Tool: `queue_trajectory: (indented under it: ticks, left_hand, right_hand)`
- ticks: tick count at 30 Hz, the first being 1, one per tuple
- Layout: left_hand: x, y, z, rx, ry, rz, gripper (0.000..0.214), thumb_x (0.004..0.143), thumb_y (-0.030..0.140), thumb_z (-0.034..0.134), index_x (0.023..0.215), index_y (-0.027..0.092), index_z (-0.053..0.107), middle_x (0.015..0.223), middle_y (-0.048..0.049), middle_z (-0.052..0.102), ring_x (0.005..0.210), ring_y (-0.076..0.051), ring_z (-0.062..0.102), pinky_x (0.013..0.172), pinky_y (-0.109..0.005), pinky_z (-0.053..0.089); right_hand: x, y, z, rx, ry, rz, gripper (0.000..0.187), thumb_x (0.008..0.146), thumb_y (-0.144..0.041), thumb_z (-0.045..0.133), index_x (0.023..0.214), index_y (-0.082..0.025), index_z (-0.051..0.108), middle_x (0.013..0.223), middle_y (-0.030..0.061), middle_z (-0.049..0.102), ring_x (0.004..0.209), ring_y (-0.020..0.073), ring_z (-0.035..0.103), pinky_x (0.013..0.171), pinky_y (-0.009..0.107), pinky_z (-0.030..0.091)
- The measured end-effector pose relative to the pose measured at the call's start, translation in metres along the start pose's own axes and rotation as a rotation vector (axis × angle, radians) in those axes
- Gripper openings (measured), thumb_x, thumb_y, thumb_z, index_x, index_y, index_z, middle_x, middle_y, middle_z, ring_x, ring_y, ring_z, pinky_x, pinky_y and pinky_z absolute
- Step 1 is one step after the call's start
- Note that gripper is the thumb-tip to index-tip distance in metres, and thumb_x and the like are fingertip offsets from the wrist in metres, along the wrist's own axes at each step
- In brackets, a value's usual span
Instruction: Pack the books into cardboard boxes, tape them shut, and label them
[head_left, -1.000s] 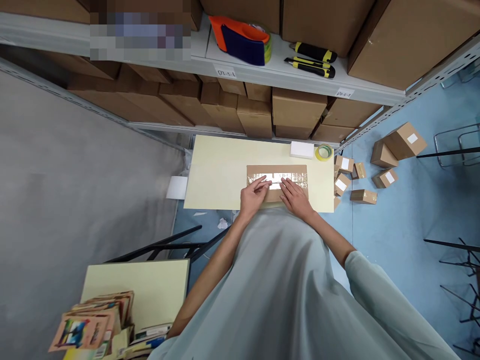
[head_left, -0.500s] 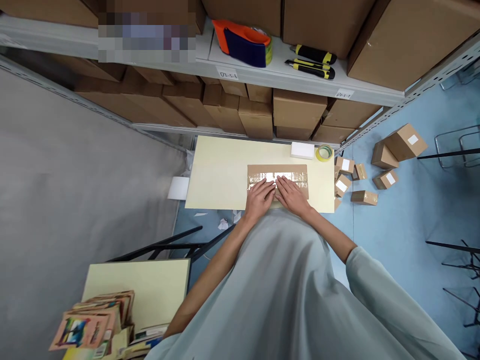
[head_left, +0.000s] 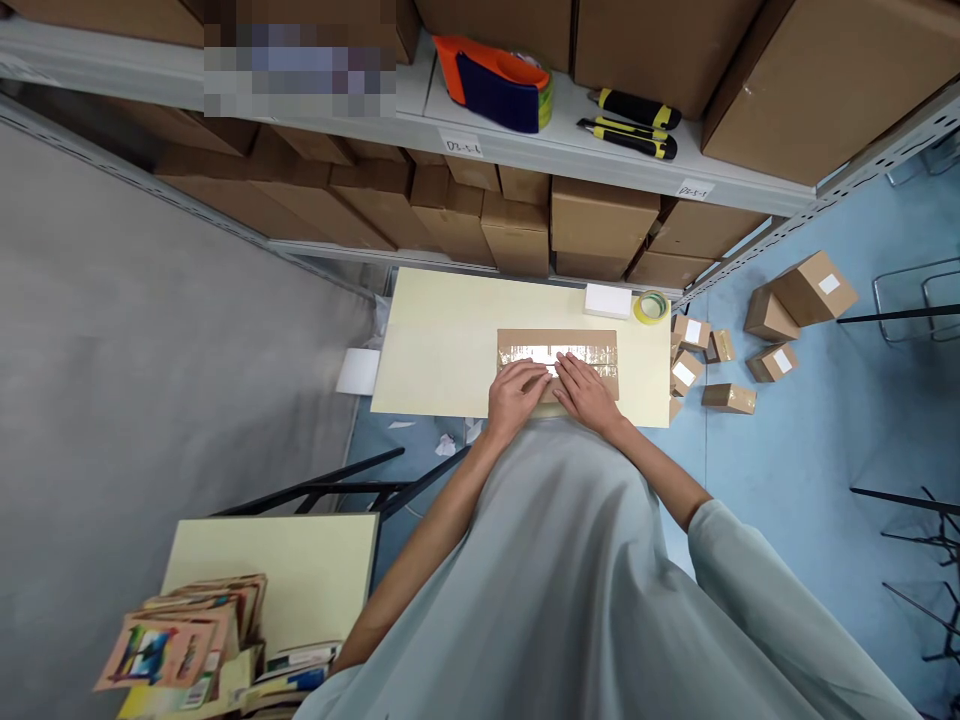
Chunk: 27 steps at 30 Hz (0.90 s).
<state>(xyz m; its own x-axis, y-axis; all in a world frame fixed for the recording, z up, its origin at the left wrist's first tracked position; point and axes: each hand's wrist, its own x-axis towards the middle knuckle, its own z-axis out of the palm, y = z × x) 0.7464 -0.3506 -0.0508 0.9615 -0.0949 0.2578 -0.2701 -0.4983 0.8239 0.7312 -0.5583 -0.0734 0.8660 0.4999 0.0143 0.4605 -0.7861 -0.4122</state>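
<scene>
A brown cardboard box (head_left: 609, 382) lies on the pale yellow table in front of me, with shiny clear tape along its top and a bright white patch, perhaps a label, near its middle. My left hand (head_left: 516, 400) rests over the left part of the box top, its fingers stretched and slightly bent towards the white patch. From the right, my right hand (head_left: 586, 393) lies flatter on the box, fingers extended across the tape. The fingertips of both hands nearly meet. I see nothing gripped in either hand.
Behind the box, a white stack of labels or paper (head_left: 607, 300) and a tape roll (head_left: 651, 307) sit on the table (head_left: 435, 340). A shelf above holds cartons, a tape dispenser (head_left: 495, 88) and utility knives (head_left: 634, 122). Several boxes (head_left: 729, 398) lie on the floor; books (head_left: 172, 640) lie lower left.
My left hand has shifted slightly left and its fingers look more bent. My right hand stays on the box. The view has moved a little.
</scene>
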Motion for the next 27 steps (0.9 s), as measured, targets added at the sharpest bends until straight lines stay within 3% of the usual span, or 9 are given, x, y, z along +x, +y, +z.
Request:
queue_trajectory:
  ticks: [14,27]
  left_hand:
    - [0.005,0.011,0.000,-0.033,0.061,-0.009,0.019,0.106,0.034,0.066,0.101,0.028,0.084,0.108,-0.0044,0.085,0.108,-0.024,0.080,0.104,-0.046,0.064]
    - [0.007,0.010,-0.003,-0.088,0.025,-0.093,0.025,0.108,0.041,0.063,0.105,0.027,0.084,0.112,-0.0049,0.085,0.108,-0.023,0.080,0.105,-0.045,0.064]
  right_hand:
    - [0.000,0.001,0.001,0.004,0.010,-0.006,0.063,0.118,-0.041,0.040,0.173,-0.012,0.041,0.180,0.0143,0.037,0.170,0.0313,0.034,0.137,0.054,0.036]
    - [0.000,0.002,0.003,0.018,0.011,-0.004,0.062,0.117,-0.038,0.043,0.174,-0.014,0.040,0.180,0.0144,0.038,0.171,0.0298,0.031,0.138,0.053,0.034]
